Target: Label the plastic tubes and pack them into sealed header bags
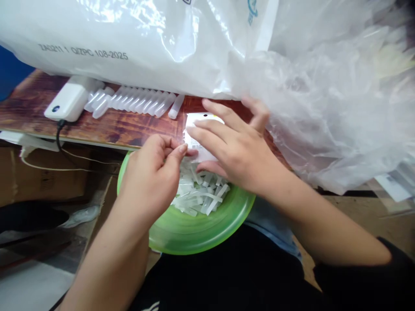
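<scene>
A small clear packet with a white printed card (193, 119) lies at the front edge of the brown table. My left hand (155, 170) is closed in a pinch at the packet's lower left edge. Across the card rests my right hand (238, 144), its fingers spread and partly covering it. Just below both hands is a green plastic basin (197, 239), which holds many short whitish translucent strips or tube pieces (207, 196).
On the brown table (129, 134), several translucent tubes (139, 101) lie in a row beside a white device (68, 101) with a black cable. A large printed plastic bag (145, 47) stands behind them. Crumpled clear plastic (330, 108) fills the right. A cardboard box (42, 177) sits lower left.
</scene>
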Demonstrator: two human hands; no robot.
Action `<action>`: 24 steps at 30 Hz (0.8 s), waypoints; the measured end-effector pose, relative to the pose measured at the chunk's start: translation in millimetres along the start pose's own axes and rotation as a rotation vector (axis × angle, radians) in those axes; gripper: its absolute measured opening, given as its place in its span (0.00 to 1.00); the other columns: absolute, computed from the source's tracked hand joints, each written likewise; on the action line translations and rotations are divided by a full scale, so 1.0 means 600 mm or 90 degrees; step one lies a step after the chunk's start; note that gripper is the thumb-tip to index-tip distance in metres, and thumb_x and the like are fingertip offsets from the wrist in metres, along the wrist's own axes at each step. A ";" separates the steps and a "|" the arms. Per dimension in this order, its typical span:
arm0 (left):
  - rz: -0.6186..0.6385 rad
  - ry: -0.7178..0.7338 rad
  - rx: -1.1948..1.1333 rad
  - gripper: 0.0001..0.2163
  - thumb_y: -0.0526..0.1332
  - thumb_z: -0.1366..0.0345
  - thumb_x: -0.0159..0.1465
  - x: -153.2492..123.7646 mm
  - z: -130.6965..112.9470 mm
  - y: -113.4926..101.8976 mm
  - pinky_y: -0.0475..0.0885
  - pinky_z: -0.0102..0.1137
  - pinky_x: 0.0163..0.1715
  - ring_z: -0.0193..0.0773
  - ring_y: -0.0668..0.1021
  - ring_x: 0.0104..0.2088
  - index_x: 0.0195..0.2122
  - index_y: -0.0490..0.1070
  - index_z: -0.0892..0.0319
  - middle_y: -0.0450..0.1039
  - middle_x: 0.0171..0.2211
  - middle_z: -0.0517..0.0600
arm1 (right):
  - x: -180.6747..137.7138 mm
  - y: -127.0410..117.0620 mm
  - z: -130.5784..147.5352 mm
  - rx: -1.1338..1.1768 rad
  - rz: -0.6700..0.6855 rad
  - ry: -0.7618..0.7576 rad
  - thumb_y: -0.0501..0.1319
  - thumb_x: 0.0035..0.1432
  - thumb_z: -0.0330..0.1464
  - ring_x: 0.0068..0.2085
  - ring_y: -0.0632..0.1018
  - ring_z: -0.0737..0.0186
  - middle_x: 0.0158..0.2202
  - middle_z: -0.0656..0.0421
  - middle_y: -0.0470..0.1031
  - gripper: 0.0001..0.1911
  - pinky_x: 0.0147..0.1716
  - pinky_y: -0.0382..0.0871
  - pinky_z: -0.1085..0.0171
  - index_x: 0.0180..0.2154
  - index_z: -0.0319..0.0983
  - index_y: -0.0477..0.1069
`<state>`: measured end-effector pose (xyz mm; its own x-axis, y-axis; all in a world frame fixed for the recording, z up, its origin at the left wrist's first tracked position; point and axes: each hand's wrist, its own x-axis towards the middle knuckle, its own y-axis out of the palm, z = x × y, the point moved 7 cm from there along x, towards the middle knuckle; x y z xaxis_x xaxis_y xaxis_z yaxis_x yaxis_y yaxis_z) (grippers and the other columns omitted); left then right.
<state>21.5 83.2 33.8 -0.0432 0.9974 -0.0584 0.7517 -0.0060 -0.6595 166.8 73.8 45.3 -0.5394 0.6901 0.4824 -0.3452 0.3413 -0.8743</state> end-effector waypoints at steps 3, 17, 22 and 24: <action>-0.006 0.040 0.094 0.07 0.58 0.55 0.64 0.001 -0.013 0.000 0.67 0.39 0.40 0.43 0.78 0.41 0.35 0.71 0.50 0.79 0.36 0.43 | -0.037 -0.003 0.022 -0.075 -0.076 0.045 0.57 0.65 0.37 0.52 0.70 0.53 0.50 0.55 0.75 0.14 0.50 0.54 0.50 0.48 0.38 0.71; -0.058 0.001 0.039 0.10 0.61 0.52 0.60 0.010 -0.003 0.002 0.68 0.36 0.32 0.43 0.79 0.35 0.34 0.72 0.52 0.80 0.33 0.47 | -0.061 0.041 0.045 -0.125 -0.131 0.138 0.54 0.64 0.26 0.48 0.72 0.56 0.51 0.53 0.75 0.16 0.46 0.50 0.53 0.53 0.36 0.69; -0.071 -0.002 0.027 0.12 0.62 0.52 0.59 0.013 0.006 -0.003 0.65 0.33 0.25 0.40 0.78 0.28 0.38 0.74 0.52 0.80 0.31 0.47 | -0.053 0.048 0.043 -0.197 -0.101 0.047 0.52 0.64 0.26 0.45 0.72 0.58 0.50 0.57 0.76 0.16 0.43 0.51 0.53 0.50 0.42 0.72; -0.090 0.010 0.016 0.17 0.64 0.53 0.58 0.015 0.006 -0.008 0.63 0.32 0.24 0.39 0.76 0.25 0.46 0.71 0.50 0.78 0.28 0.46 | -0.052 0.046 0.042 -0.203 -0.115 0.025 0.52 0.64 0.25 0.44 0.72 0.59 0.48 0.58 0.77 0.17 0.43 0.51 0.53 0.51 0.42 0.72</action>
<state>15.2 91.9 33.4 -0.1364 0.9895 0.0485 0.7219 0.1328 -0.6792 154.7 45.6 7.3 -0.4597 0.6229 0.6330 -0.1716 0.6370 -0.7515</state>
